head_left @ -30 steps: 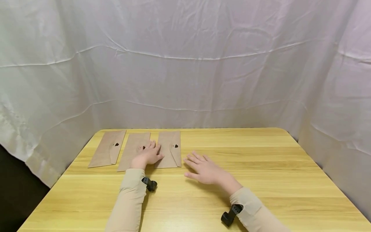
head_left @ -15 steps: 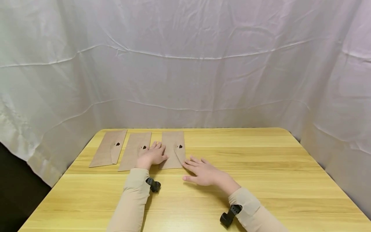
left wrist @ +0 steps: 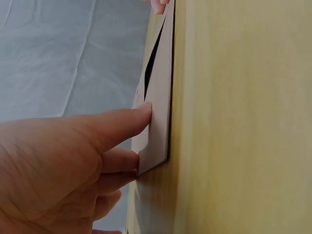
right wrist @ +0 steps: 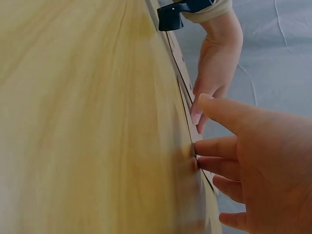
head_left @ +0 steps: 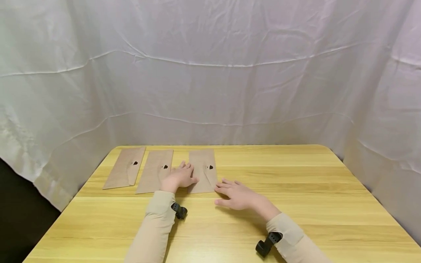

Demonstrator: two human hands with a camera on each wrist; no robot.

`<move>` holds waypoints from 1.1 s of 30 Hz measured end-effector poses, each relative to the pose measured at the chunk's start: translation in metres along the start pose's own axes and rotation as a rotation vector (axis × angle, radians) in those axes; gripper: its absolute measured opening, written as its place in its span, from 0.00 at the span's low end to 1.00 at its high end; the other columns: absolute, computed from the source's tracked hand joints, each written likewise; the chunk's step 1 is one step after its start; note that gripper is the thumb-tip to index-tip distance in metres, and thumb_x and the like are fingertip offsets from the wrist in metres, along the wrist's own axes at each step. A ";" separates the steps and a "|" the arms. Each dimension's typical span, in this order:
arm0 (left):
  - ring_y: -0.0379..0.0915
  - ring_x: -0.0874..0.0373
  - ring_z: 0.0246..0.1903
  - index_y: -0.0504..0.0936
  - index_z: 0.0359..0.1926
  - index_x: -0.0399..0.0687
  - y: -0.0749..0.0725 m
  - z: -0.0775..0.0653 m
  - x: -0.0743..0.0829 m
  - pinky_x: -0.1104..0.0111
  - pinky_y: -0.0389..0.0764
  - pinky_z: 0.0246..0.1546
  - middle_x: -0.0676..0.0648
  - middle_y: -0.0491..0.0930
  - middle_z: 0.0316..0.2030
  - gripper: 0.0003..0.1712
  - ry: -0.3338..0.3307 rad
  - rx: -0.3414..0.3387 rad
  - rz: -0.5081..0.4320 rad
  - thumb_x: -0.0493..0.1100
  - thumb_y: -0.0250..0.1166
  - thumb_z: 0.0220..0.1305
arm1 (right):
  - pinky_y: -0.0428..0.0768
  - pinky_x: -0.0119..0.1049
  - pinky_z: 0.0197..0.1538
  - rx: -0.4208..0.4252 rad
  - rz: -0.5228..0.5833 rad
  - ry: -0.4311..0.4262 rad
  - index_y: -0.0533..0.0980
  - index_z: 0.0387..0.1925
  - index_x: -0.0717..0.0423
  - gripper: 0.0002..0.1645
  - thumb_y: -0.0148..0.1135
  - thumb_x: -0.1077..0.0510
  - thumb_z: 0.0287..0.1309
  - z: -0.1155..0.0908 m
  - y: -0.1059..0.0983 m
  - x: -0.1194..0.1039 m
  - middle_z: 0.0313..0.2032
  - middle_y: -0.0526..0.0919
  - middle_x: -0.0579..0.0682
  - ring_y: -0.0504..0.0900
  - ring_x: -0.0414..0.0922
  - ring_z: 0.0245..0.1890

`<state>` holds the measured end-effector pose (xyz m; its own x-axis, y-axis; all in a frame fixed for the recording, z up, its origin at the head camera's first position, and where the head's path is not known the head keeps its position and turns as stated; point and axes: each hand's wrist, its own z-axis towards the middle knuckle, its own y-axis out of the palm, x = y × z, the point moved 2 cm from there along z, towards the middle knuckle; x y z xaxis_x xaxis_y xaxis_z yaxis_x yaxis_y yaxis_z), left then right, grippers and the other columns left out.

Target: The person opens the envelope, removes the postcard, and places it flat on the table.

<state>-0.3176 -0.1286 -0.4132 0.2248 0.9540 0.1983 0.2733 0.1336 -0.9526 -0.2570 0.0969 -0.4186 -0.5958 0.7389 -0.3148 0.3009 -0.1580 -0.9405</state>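
Touching rightmost envelope [head_left: 197, 160]: left hand [head_left: 181, 179], right hand [head_left: 240, 196] | fingers [right wrist: 217, 147] spread, gripping nothing | uneven pressure could buckle its gaping flap [head_left: 211, 177]

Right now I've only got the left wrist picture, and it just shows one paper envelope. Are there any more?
Observer: Yes! The head view shows two more, the left envelope and the middle envelope, in a row with your envelope on the wood-grain table.
Operator: And whose fingertips are peeking in at the top of my picture?
Observer: They belong to the right hand; in the head view, its thumb sticks out sideways, apart from your envelope.
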 end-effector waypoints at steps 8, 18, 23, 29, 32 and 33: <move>0.40 0.40 0.76 0.61 0.73 0.42 -0.001 0.000 0.015 0.44 0.56 0.71 0.40 0.55 0.75 0.43 0.059 -0.019 -0.008 0.61 0.60 0.65 | 0.52 0.62 0.73 0.010 -0.002 -0.006 0.67 0.69 0.52 0.36 0.49 0.36 0.68 -0.019 -0.003 0.010 0.72 0.65 0.51 0.54 0.56 0.75; 0.42 0.41 0.76 0.61 0.73 0.44 0.003 0.001 0.031 0.48 0.54 0.73 0.41 0.54 0.75 0.49 0.159 -0.049 -0.023 0.63 0.66 0.59 | 0.53 0.63 0.73 0.027 -0.035 -0.005 0.67 0.68 0.53 0.37 0.50 0.36 0.67 -0.045 -0.004 0.020 0.71 0.65 0.52 0.56 0.56 0.75; 0.41 0.42 0.76 0.60 0.73 0.46 0.006 0.002 0.041 0.46 0.52 0.74 0.43 0.53 0.75 0.52 0.182 -0.057 0.016 0.65 0.68 0.55 | 0.53 0.64 0.72 0.033 -0.031 0.010 0.68 0.68 0.54 0.38 0.51 0.35 0.66 -0.059 -0.006 0.026 0.71 0.66 0.53 0.57 0.57 0.74; 0.45 0.47 0.76 0.61 0.73 0.49 0.011 0.002 0.063 0.46 0.54 0.73 0.46 0.56 0.75 0.54 0.186 -0.036 0.146 0.70 0.66 0.53 | 0.54 0.66 0.71 0.062 -0.035 0.019 0.69 0.67 0.55 0.38 0.52 0.35 0.65 -0.077 -0.009 0.032 0.70 0.67 0.54 0.59 0.59 0.73; 0.49 0.48 0.75 0.64 0.72 0.49 0.011 0.000 0.075 0.47 0.56 0.73 0.47 0.60 0.73 0.54 0.180 -0.014 0.196 0.71 0.66 0.51 | 0.56 0.66 0.70 0.079 -0.033 0.013 0.70 0.66 0.56 0.39 0.53 0.35 0.65 -0.085 -0.009 0.035 0.69 0.68 0.54 0.60 0.60 0.72; 0.50 0.49 0.75 0.64 0.71 0.48 0.011 0.000 0.079 0.47 0.56 0.72 0.47 0.61 0.73 0.54 0.177 -0.010 0.207 0.72 0.67 0.51 | 0.56 0.66 0.69 0.082 -0.030 0.013 0.70 0.66 0.56 0.39 0.53 0.34 0.65 -0.088 -0.009 0.037 0.69 0.68 0.54 0.60 0.60 0.72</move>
<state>-0.2965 -0.0522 -0.4080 0.4363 0.8990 0.0370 0.2131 -0.0632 -0.9750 -0.2161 0.1831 -0.4099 -0.5939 0.7522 -0.2854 0.2208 -0.1887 -0.9569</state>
